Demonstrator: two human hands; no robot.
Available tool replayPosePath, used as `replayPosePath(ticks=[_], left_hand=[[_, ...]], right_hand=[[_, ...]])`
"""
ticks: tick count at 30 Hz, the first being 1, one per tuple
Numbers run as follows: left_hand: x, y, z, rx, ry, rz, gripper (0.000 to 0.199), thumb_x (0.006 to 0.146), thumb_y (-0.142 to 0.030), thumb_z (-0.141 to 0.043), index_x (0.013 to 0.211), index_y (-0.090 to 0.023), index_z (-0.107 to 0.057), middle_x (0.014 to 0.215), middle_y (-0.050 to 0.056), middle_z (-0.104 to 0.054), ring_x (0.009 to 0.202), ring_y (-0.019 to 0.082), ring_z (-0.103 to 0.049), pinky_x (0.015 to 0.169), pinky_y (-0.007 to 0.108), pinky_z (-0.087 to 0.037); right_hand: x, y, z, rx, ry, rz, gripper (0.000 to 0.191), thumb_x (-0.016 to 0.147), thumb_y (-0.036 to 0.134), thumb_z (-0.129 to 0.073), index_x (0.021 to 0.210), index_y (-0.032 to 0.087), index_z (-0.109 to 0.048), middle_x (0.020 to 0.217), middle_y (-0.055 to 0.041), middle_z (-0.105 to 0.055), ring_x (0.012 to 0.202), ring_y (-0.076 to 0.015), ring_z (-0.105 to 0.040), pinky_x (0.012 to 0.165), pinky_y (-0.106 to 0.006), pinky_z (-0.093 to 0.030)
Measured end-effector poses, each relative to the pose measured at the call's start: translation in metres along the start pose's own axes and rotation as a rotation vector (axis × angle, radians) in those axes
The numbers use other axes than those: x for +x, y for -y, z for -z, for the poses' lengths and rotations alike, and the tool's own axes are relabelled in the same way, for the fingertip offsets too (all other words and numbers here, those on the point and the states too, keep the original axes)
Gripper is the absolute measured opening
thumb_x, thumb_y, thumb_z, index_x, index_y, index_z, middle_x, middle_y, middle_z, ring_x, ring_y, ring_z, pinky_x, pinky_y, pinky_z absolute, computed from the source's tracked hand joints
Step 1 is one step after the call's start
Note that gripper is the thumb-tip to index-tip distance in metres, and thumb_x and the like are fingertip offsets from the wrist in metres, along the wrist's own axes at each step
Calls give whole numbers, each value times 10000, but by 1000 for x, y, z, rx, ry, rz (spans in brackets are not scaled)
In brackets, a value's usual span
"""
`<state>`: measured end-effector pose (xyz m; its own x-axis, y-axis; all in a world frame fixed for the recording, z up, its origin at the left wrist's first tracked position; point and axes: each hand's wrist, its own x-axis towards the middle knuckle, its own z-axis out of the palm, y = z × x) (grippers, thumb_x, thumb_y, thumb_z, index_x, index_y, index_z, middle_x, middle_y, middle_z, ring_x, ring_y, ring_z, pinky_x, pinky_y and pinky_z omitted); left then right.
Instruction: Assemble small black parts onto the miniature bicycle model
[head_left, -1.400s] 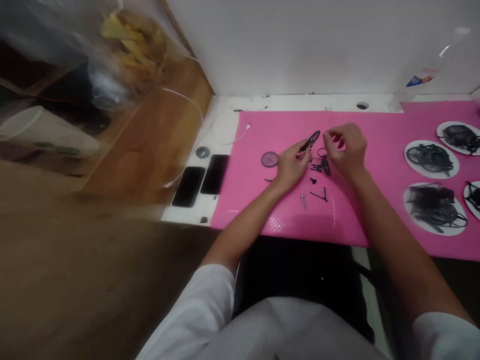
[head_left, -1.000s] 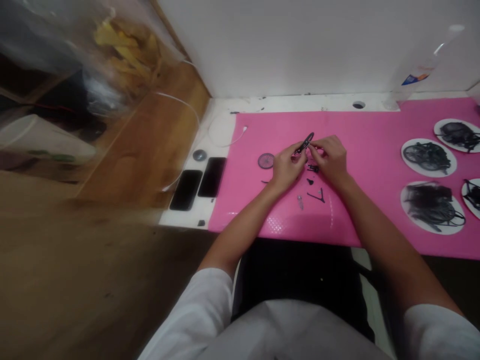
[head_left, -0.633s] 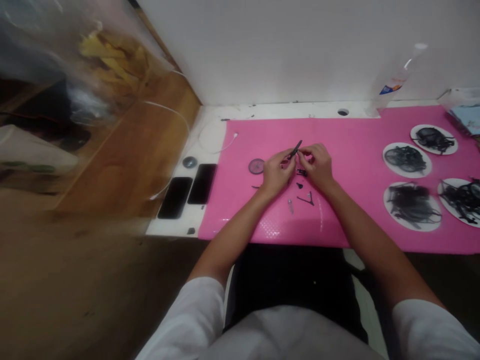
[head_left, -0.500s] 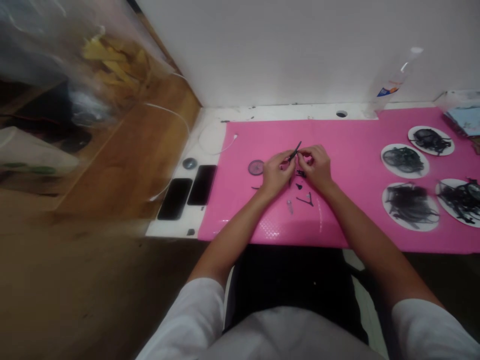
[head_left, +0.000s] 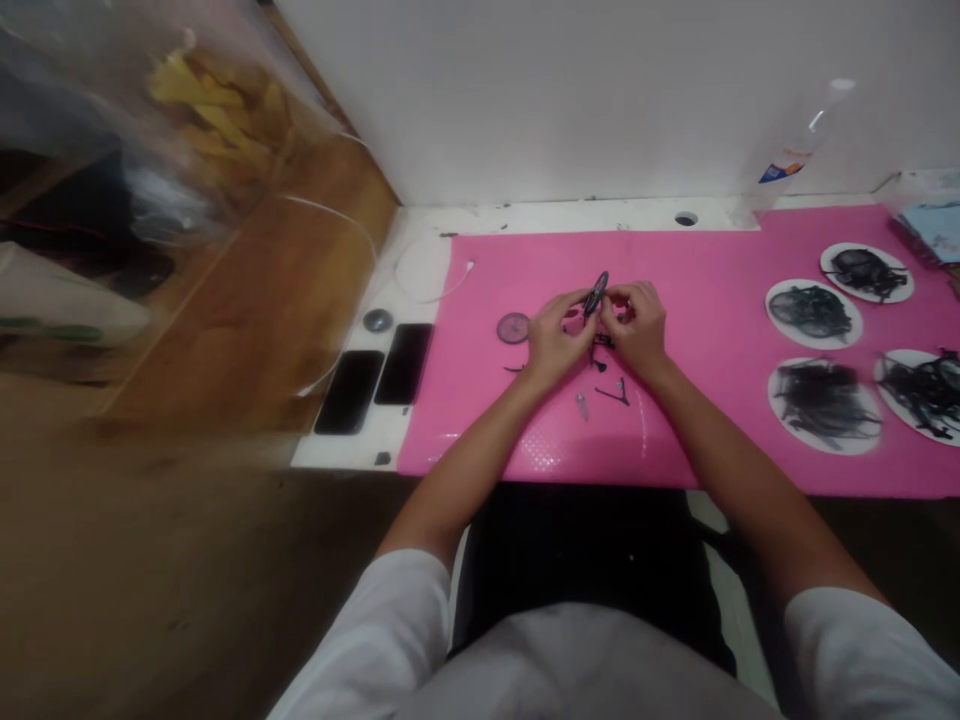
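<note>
A small dark spoked wheel is held tilted, nearly edge-on, above the pink mat. My left hand pinches it between thumb and fingers. Close against its right side, my right hand has thumb and fingertips pressed together; whatever they grip is too small to make out. Flat on the mat left of my hands lies a second spoked wheel. Under and in front of my fingers are small black parts, a thin angled black piece and a small greyish piece.
Several white plates with black parts stand at right, one plate nearest. A clear bottle stands by the wall. Two dark phones and a round metallic disc lie left of the pink mat, near a white cable.
The wheel in my left hand has turned so more of its face shows. My hands stay close together in nearly the same place; the view has shifted slightly.
</note>
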<state>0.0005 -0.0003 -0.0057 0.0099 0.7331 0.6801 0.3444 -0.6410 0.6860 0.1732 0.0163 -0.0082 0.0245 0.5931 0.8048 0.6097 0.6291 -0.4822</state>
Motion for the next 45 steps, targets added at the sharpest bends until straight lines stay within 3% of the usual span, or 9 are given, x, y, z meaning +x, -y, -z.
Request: replayPosePath(ticks=[5,10,27,40,45], left_hand=[[1,0,1,13,19,-22,362,999,-137,-775,1350,-226,-804,1268,102,-873,1121,204,-837,954,354,-738],[1,0,1,37,67,-7,335,1045,-197,-748,1379,-207,-776,1312,127,-835,1162,201,-809,961,344,-732],[1,8,1,-43,55,-15,323,1067,-282,-747,1370,-196,-817,1289,128,-807,1140,199,-801,920,319,-738],[-1,3,2,50,124,93,276,1157,-333,-676,1362,-221,-821,1234,119,-864,1097,223,-827,1006,382,-699],[0,4,5,40,165,116,321,1165,-371,-666,1403,-237,-836,1161,94,-903,985,236,-858,956,410,-706]], right_hand=[[-1,-4,-1,18,11,-16,66,1041,296,-706,995,263,-741,885,-22,-765,831,-228,-674,807,-397,-555],[-1,-5,-1,45,36,-39,72,1058,310,-693,1030,264,-742,901,-31,-752,862,-234,-675,815,-395,-557],[-5,-5,-1,85,106,-119,146,1107,396,-649,1067,269,-709,949,-41,-716,872,-234,-661,846,-404,-564],[-3,1,-1,-15,66,76,73,1073,277,-676,1022,262,-726,860,-17,-754,823,-223,-677,823,-393,-532],[-2,1,0,-37,108,17,93,1078,321,-666,1018,273,-719,859,-28,-753,838,-241,-682,848,-425,-541]])
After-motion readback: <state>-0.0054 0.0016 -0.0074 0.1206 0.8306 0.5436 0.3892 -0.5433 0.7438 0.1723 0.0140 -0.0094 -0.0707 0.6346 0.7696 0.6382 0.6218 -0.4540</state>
